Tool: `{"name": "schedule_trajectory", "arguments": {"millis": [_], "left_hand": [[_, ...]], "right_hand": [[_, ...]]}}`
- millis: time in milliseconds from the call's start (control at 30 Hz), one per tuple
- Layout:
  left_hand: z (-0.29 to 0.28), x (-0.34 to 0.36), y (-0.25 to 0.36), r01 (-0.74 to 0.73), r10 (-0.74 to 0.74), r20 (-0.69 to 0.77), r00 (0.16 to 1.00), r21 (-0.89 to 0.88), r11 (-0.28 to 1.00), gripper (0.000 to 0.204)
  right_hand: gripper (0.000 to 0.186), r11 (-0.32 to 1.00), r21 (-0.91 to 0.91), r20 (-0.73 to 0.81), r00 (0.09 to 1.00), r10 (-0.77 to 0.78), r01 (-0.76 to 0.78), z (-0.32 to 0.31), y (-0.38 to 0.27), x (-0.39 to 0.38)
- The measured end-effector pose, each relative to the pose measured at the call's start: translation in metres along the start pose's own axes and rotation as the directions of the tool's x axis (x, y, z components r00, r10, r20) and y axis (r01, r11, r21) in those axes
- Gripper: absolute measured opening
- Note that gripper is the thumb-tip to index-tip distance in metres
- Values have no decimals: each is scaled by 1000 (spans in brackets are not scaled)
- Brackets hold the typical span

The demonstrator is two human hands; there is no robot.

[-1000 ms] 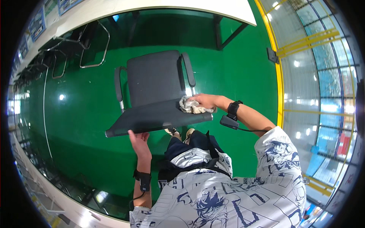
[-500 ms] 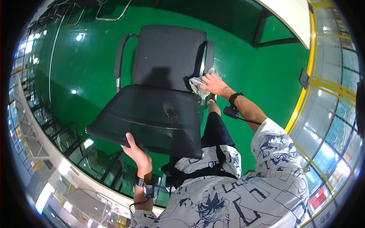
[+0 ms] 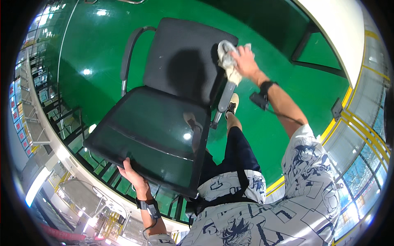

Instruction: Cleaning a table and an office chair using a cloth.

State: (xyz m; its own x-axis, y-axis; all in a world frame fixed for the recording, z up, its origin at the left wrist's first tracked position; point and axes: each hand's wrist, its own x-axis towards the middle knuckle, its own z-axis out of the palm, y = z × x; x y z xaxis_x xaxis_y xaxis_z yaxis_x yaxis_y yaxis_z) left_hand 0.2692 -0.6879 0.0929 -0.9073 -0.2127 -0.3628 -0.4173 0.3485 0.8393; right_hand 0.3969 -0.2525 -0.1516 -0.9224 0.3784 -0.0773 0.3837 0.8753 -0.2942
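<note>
A black office chair has a mesh backrest [image 3: 141,131] tilted toward me and a padded seat [image 3: 164,65] beyond it. My left hand [image 3: 134,177] grips the backrest's near edge, thumb on top, the other fingers mostly hidden beneath. In my right hand [image 3: 246,63] is a crumpled, greyish-white cloth [image 3: 232,71], pressed against the front part of the right armrest [image 3: 226,96]. Cloth and fingers cover part of that armrest. The left armrest [image 3: 130,53] stands free on the seat's other side.
Green floor [image 3: 98,61] surrounds the chair. My shoe [image 3: 232,104] is just beside the right armrest. A white-topped table [image 3: 340,24] with dark legs stands at the upper right. Glass panels with a yellow frame [image 3: 328,132] run along the right.
My right hand has moved the cloth forward along the right armrest, from its rear end toward its front. The chair appears slightly turned, with my left hand still on the backrest edge.
</note>
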Motion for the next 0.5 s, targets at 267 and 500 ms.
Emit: {"name": "schedule_trajectory", "arguments": {"millis": [267,500], "left_hand": [[5,5,-6,22,-22,32,999,-14,1000,29],[2,1,1,61,-60,21,998,-41,997,30]], "right_hand": [[36,964,-44,-106,958,-267,264,36,-104,-121],[35,856,-26,15,856,-516,516,24,-77,-97]]}}
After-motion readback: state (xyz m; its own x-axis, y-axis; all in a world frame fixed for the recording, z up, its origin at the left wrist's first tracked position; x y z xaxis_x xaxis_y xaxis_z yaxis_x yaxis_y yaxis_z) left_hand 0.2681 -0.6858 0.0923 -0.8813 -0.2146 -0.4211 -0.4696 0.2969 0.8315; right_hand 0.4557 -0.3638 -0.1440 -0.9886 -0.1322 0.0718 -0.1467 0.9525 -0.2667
